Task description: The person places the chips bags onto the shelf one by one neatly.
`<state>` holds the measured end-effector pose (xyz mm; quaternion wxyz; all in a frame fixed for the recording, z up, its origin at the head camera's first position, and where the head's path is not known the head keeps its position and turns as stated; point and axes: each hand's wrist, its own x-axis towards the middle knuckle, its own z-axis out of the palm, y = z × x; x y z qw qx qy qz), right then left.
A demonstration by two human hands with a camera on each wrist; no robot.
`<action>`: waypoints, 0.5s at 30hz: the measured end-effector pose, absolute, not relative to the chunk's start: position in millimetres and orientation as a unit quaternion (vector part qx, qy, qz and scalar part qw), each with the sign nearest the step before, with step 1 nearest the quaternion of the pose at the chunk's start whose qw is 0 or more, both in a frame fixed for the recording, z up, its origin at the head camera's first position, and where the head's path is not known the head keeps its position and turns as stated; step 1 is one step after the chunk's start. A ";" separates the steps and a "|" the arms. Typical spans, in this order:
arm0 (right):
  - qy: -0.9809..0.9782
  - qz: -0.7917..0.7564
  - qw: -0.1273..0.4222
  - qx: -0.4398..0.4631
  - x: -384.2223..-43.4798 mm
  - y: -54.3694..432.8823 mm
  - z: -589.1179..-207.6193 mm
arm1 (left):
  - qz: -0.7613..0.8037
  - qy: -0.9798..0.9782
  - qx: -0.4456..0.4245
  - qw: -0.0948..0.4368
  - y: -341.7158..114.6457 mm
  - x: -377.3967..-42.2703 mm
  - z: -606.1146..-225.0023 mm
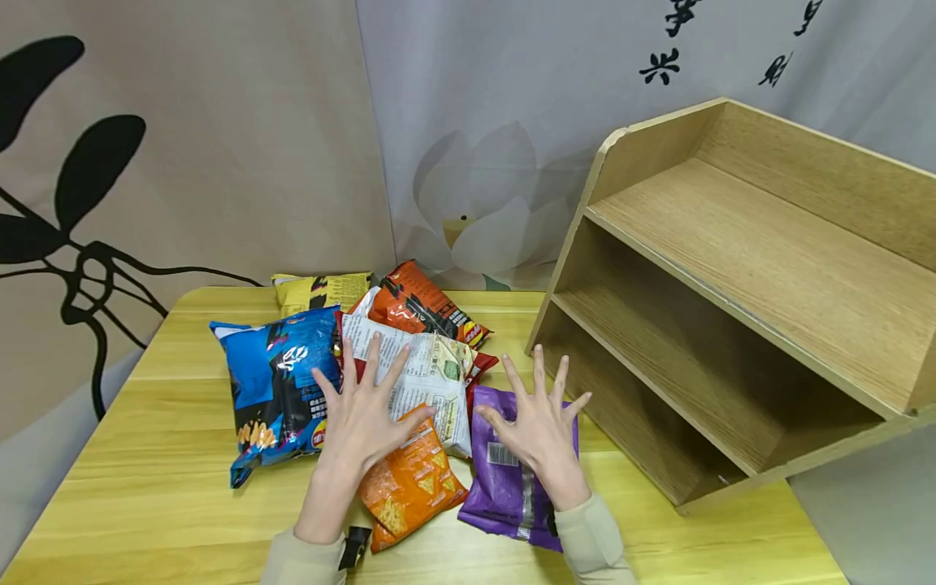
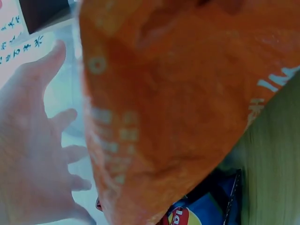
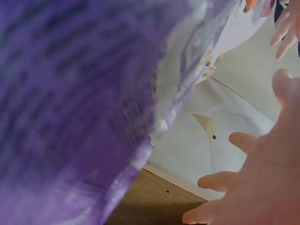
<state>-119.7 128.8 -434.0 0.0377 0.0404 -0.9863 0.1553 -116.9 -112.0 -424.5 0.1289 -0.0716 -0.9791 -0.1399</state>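
Both hands are spread over a heap of snack bags in the head view. My left hand (image 1: 363, 416), fingers fanned out, is between a blue chip bag (image 1: 281, 382) and an orange chip bag (image 1: 411, 486), overlapping a white-backed bag (image 1: 439, 382). The orange bag (image 2: 178, 108) fills much of the left wrist view. Fingers apart, my right hand (image 1: 543, 426) is over a purple bag (image 1: 497, 479), which looms large beside that hand (image 3: 253, 173) in the right wrist view. Neither hand holds anything. Behind lie a yellow bag (image 1: 322, 291) and a red-orange bag (image 1: 424, 305).
A wooden shelf unit (image 1: 731, 325) with bare tiers stands at the right of the wooden table (image 1: 146, 487). A printed curtain (image 1: 468, 122) hangs behind the table. Near the left sleeve lies a small black item (image 1: 355, 547).
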 end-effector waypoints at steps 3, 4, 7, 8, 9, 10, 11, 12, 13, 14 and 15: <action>-0.984 0.159 0.076 0.040 -117.9 132.1 -425.2 | -0.144 -0.975 -0.082 0.151 -109.8 -117.0 -424.0; -0.980 0.163 0.104 0.045 -117.2 134.6 -420.5 | -0.148 -0.972 -0.087 0.161 -108.9 -116.9 -423.4; -0.951 0.182 0.237 0.072 -114.7 146.5 -399.8 | -0.163 -0.961 -0.105 0.196 -106.3 -117.3 -422.5; -0.935 0.184 0.292 0.083 -113.4 152.5 -390.5 | -0.169 -0.958 -0.111 0.206 -105.4 -117.2 -422.2; -0.914 0.184 0.349 0.092 -112.2 159.2 -380.5 | -0.173 -0.955 -0.116 0.213 -104.8 -117.0 -421.9; -0.890 0.185 0.406 0.097 -110.8 166.5 -369.5 | -0.177 -0.952 -0.120 0.218 -104.3 -116.7 -421.8; -0.863 0.185 0.460 0.097 -109.2 174.0 -357.7 | -0.179 -0.951 -0.122 0.220 -103.8 -116.5 -421.9; -0.835 0.184 0.510 0.090 -107.8 181.5 -345.7 | -0.179 -0.952 -0.123 0.218 -103.7 -116.0 -422.1; -0.808 0.182 0.555 0.077 -106.2 189.3 -333.6 | -0.178 -0.953 -0.122 0.215 -103.5 -115.4 -422.3; -0.781 0.180 0.596 0.056 -104.9 196.6 -321.6 | -0.177 -0.954 -0.121 0.208 -103.5 -114.7 -422.3; -0.753 0.178 0.632 0.031 -103.5 203.7 -310.2 | -0.175 -0.956 -0.120 0.201 -103.7 -113.8 -422.7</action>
